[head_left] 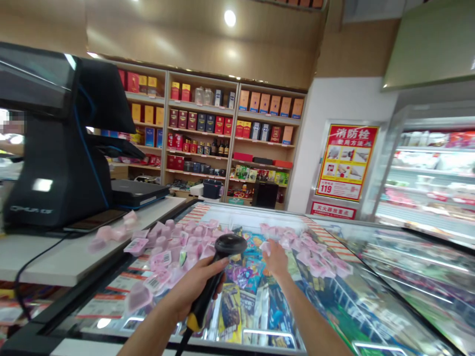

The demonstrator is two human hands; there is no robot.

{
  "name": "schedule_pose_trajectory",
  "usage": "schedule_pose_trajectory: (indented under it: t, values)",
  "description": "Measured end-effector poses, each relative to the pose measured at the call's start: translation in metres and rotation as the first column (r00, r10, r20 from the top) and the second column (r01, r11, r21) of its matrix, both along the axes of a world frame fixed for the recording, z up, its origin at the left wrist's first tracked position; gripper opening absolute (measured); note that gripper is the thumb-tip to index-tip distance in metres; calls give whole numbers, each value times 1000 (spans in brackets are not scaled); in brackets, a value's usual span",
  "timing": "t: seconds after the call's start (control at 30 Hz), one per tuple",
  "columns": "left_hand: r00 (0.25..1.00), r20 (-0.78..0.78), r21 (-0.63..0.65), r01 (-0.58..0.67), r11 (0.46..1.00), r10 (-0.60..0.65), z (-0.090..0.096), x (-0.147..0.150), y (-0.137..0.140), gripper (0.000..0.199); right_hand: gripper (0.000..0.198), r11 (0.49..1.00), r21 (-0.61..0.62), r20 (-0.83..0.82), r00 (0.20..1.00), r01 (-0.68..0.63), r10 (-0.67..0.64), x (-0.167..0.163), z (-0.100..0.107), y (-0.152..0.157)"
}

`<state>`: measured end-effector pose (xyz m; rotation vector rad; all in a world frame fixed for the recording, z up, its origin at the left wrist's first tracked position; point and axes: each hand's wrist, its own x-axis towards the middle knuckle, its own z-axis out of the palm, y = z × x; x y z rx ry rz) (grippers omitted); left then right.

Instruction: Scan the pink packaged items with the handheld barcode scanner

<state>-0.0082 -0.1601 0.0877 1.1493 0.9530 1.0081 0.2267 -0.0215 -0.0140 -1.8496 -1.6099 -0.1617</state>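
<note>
My left hand (200, 279) grips the handle of a black barcode scanner (230, 244) with a yellow base and a trailing cable. The scanner's head hangs over the glass freezer top (111, 301). To its left lies a loose pile of pink-lidded cups (159, 259), some showing barcodes. My right hand (276, 259) reaches forward over the glass, its fingers closed on a small pink cup (265, 246), partly hidden by the hand. Just right of it lies a second group of pink cups (315, 254).
On the white counter (44, 262) at left stands a black checkout terminal (55, 163), with a few more pink cups (111, 233) at the counter's edge. Packaged goods (241, 306) show through the glass. Behind are shelves of boxed bottles (200, 122); a refrigerated case (430, 173) stands right.
</note>
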Motion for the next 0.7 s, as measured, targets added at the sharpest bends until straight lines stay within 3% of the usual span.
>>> schedule_pose_trajectory:
  t: [0.1, 0.27, 0.5, 0.7]
  values:
    - [999, 2, 6, 43, 999, -43, 4, 3, -5, 24, 40, 997, 30, -135, 987, -78, 81, 12, -4, -8]
    - [1000, 4, 8, 31, 1000, -31, 12, 10, -14, 23, 50, 956, 265, -411, 882, -125, 229, 11, -7, -11]
    - [998, 17, 5, 62, 998, -62, 14, 14, -16, 23, 40, 922, 350, -468, 821, -167, 327, -5, -4, -11]
    - [997, 21, 24, 75, 997, -75, 13, 18, -15, 22, 40, 926, 328, -428, 845, -185, 320, -19, -4, -8]
